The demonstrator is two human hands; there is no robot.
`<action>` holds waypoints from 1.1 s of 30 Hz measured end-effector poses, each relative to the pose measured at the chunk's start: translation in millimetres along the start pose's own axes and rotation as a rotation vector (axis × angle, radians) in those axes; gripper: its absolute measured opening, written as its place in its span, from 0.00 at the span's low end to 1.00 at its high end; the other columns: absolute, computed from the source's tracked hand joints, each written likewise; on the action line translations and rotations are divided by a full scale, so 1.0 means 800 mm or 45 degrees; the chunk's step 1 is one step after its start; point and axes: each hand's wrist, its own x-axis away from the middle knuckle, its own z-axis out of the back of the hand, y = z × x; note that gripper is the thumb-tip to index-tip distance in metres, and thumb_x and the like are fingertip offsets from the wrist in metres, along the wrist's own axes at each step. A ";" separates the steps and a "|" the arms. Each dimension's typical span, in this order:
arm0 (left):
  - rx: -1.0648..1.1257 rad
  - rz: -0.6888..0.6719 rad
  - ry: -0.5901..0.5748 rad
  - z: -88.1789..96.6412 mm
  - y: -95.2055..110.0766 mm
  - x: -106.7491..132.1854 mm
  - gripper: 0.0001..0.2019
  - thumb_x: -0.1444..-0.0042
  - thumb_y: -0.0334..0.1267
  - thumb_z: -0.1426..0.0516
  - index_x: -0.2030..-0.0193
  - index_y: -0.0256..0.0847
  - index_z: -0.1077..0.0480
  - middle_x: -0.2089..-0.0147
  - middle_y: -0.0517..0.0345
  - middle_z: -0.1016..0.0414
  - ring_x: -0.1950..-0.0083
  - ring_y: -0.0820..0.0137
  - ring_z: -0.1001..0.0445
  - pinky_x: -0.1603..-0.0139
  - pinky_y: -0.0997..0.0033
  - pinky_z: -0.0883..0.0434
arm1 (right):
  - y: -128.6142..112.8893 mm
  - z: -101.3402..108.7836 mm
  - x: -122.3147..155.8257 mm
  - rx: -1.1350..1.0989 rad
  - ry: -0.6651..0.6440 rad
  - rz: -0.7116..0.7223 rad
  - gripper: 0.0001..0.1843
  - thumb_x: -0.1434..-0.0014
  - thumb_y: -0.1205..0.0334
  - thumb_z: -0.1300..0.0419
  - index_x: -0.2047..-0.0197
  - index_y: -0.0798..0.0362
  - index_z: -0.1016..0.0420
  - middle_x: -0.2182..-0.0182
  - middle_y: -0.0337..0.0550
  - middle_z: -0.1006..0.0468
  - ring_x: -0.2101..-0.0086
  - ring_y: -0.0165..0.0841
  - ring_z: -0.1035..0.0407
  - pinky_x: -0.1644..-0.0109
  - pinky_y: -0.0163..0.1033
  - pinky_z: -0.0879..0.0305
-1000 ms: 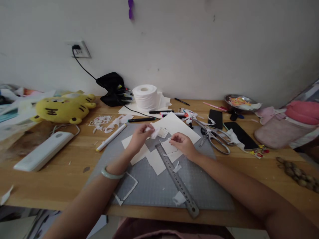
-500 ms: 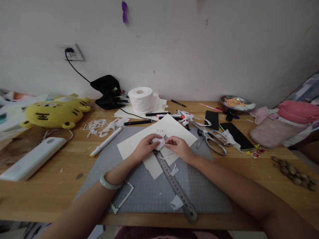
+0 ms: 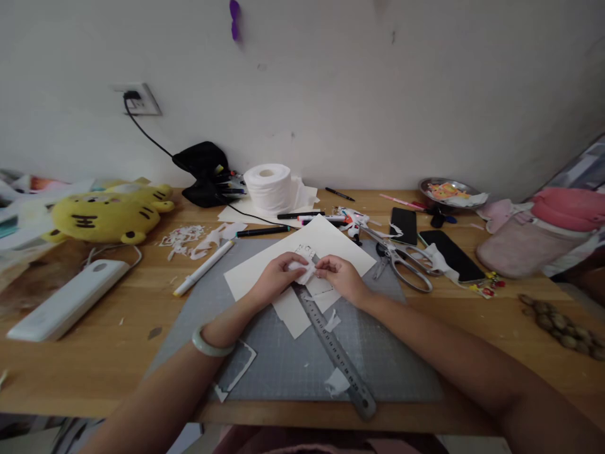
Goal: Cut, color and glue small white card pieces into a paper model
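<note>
Left hand (image 3: pixel 278 279): your grip is pinched on the tissue (image 3: pixel 306 273). Right hand (image 3: pixel 344 279): your fingertips nearly meet at its right edge; can't tell if they have hold. Tissue's mid-mat (image 3: pixel 382 359), by the ruler's (image 3: pixel 336 355) far end. Scissors (image 3: pixel 410 272) lie right.

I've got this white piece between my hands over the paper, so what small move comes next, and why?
Perhaps ease the right hand gently outward to smooth the white piece. It looks bunched, the left hand holds one side, and the right fingertips are at the opposite edge.
</note>
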 end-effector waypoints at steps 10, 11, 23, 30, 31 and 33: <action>0.018 -0.018 -0.017 0.000 0.000 0.001 0.12 0.54 0.42 0.42 0.63 0.40 0.28 0.65 0.60 0.29 0.73 0.74 0.40 0.71 0.74 0.41 | 0.004 0.001 -0.002 -0.023 -0.012 -0.006 0.11 0.55 0.61 0.34 0.67 0.52 0.29 0.73 0.36 0.27 0.70 0.29 0.33 0.63 0.36 0.38; 0.050 -0.028 -0.025 0.000 0.000 0.001 0.12 0.54 0.42 0.42 0.63 0.39 0.28 0.65 0.59 0.29 0.72 0.74 0.39 0.70 0.73 0.41 | 0.005 0.001 -0.002 -0.028 -0.015 -0.011 0.12 0.55 0.61 0.34 0.66 0.52 0.29 0.73 0.36 0.26 0.70 0.30 0.33 0.63 0.37 0.37; 0.286 -0.113 -0.142 0.002 0.002 0.003 0.10 0.49 0.41 0.43 0.62 0.39 0.28 0.60 0.55 0.29 0.61 0.68 0.32 0.59 0.70 0.36 | 0.012 0.002 -0.003 0.011 0.002 0.005 0.15 0.54 0.61 0.34 0.61 0.53 0.27 0.72 0.37 0.27 0.70 0.30 0.33 0.62 0.37 0.38; 0.211 -0.071 -0.148 0.001 0.002 0.003 0.10 0.49 0.40 0.44 0.62 0.39 0.29 0.63 0.57 0.29 0.67 0.71 0.35 0.65 0.72 0.38 | 0.016 0.003 -0.004 0.073 -0.037 0.019 0.15 0.53 0.56 0.34 0.62 0.53 0.26 0.72 0.38 0.26 0.69 0.31 0.33 0.63 0.37 0.37; 0.191 -0.068 -0.142 0.002 0.002 0.003 0.10 0.49 0.41 0.45 0.62 0.39 0.29 0.63 0.57 0.29 0.68 0.71 0.36 0.66 0.73 0.39 | 0.016 0.003 -0.004 0.078 -0.042 0.020 0.15 0.53 0.56 0.34 0.62 0.53 0.26 0.72 0.37 0.26 0.69 0.31 0.33 0.63 0.37 0.37; 0.154 -0.058 -0.137 0.002 0.004 0.004 0.11 0.49 0.41 0.45 0.62 0.39 0.29 0.65 0.58 0.29 0.70 0.72 0.36 0.68 0.73 0.39 | 0.017 0.003 -0.004 0.087 -0.046 0.024 0.14 0.53 0.57 0.34 0.63 0.53 0.26 0.72 0.37 0.26 0.69 0.30 0.33 0.62 0.37 0.37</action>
